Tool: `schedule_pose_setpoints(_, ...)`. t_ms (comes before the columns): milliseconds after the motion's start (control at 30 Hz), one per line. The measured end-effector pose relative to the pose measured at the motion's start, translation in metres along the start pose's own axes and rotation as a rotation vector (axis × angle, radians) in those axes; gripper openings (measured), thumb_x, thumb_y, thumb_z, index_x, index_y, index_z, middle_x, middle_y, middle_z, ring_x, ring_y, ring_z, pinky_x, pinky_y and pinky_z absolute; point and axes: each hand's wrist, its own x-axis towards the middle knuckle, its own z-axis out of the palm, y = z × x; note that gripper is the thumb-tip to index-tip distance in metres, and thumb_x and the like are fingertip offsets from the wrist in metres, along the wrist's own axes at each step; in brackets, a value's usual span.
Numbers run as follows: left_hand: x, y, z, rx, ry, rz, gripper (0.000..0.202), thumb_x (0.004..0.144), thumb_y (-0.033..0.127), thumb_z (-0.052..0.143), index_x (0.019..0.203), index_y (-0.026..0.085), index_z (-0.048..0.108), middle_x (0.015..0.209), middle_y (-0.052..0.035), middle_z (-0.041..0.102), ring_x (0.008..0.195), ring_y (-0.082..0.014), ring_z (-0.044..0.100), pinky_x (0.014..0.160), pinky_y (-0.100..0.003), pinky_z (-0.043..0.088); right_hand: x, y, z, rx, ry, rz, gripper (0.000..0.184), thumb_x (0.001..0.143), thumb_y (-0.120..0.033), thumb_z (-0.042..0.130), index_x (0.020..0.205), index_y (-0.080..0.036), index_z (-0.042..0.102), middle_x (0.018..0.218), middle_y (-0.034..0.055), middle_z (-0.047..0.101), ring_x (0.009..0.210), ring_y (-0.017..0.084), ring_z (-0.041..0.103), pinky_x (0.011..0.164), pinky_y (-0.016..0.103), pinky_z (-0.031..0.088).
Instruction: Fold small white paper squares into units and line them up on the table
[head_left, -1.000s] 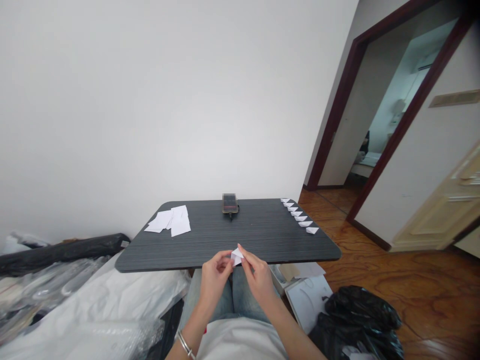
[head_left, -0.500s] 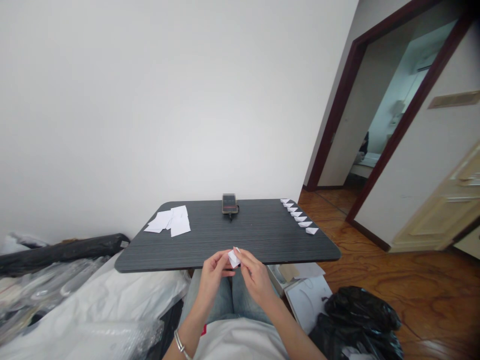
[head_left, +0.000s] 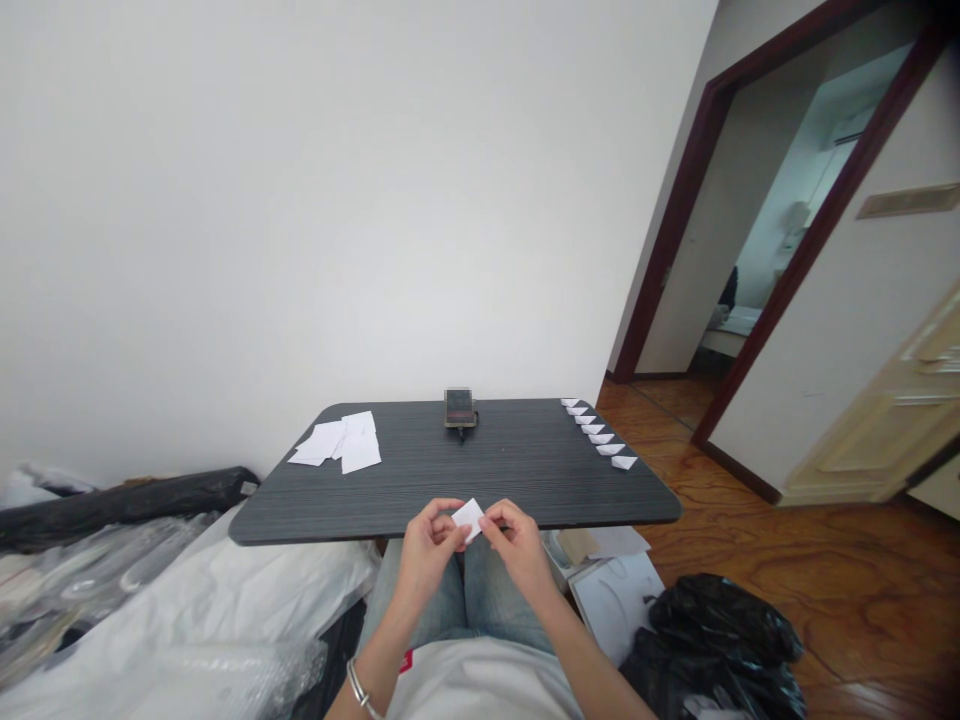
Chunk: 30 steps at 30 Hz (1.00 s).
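Two hands are brought together at the near edge of the table, and a small white paper piece [head_left: 469, 519] is pinched between them at 6 o'clock, just above that edge. The left hand [head_left: 429, 550] is curled half closed, with the paper's left end held against its fingertips. The right hand [head_left: 517, 548] is also half closed, its thumb and fingers closed on the right end. Any creases in the paper cannot be made out from this view. A silver bangle [head_left: 358, 688] is worn on the left wrist.

On the dark wood-grain table top [head_left: 517, 475], a phone [head_left: 459, 408] is laid at 12 o'clock, its screen blurred. Loose white paper sheets [head_left: 341, 443] are left at 10 o'clock, and seven small folded paper pieces [head_left: 600, 431] are lined up on a slant at 2 o'clock.

If the pinch is loosened, the paper could be dropped onto the jeans [head_left: 420, 610], then lost among the plastic sheeting [head_left: 150, 620] at 8 o'clock or the black plastic bag [head_left: 712, 640] at 5 o'clock. The lowest folded piece, set near the table edge, could be knocked off by a careless sweep of the arm, and the light sheets could be scattered by a draught from the open doorway [head_left: 780, 230] at 2 o'clock
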Motion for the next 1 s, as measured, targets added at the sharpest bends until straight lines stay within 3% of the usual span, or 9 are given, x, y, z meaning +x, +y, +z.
schedule_pose_setpoints(133,0.000,-0.003,0.001,0.091,-0.030,0.014,0.029,0.060,0.036,0.072,0.071,0.012,0.060,0.048,0.0038,0.056,0.046,-0.0107,0.054,0.046,-0.019,0.040,0.000,-0.003,0.000,0.048,-0.030,-0.012,0.024,0.081,-0.034,0.054,0.062,-0.018,0.056,0.067,-0.0001,0.049,0.060,0.014,0.048,0.047,0.021,0.039)
schedule_pose_setpoints(233,0.000,-0.004,0.001,0.147,-0.065,0.034,0.036,0.065,0.048,0.066,0.057,0.014,0.056,0.047,0.0027,0.052,0.045,-0.0101,0.048,0.043,-0.019,0.036,-0.001,-0.005,0.001,0.076,-0.018,-0.015,0.023,0.079,-0.035,0.057,0.062,-0.018,0.057,0.069,0.0006,0.051,0.060,0.014,0.048,0.048,0.021,0.039)
schedule_pose_setpoints(433,0.000,-0.008,-0.001,0.271,-0.127,0.129,0.039,0.071,0.050,0.059,0.056,0.014,0.053,0.048,0.0043,0.044,0.047,-0.0093,0.039,0.046,-0.019,0.029,0.002,-0.009,0.003,0.239,-0.030,0.107,0.024,0.075,-0.040,0.060,0.064,-0.019,0.056,0.053,-0.0037,0.051,0.048,0.011,0.044,0.047,0.022,0.036)
schedule_pose_setpoints(567,0.000,-0.012,-0.001,0.271,-0.203,0.119,0.039,0.072,0.050,0.058,0.056,0.014,0.052,0.049,0.0047,0.042,0.047,-0.0090,0.036,0.046,-0.020,0.027,0.003,-0.009,0.002,0.316,-0.063,0.145,0.027,0.071,-0.042,0.063,0.061,-0.018,0.055,0.049,-0.0047,0.050,0.044,0.010,0.043,0.046,0.022,0.034)
schedule_pose_setpoints(767,-0.003,-0.007,0.005,0.178,-0.122,0.113,0.037,0.071,0.048,0.060,0.059,0.014,0.053,0.051,0.0044,0.044,0.048,-0.0090,0.036,0.046,-0.019,0.027,-0.001,-0.010,0.003,0.260,-0.049,0.141,0.027,0.072,-0.041,0.063,0.062,-0.017,0.054,0.051,-0.0034,0.051,0.046,0.011,0.044,0.048,0.022,0.033)
schedule_pose_setpoints(1000,-0.004,-0.007,0.003,0.186,-0.051,0.196,0.029,0.074,0.039,0.061,0.062,0.014,0.055,0.054,0.0032,0.049,0.052,-0.0111,0.043,0.052,-0.021,0.032,0.000,-0.013,0.005,0.215,-0.058,0.149,0.029,0.071,-0.042,0.064,0.060,-0.017,0.054,0.050,-0.0042,0.047,0.046,0.011,0.040,0.047,0.022,0.031)
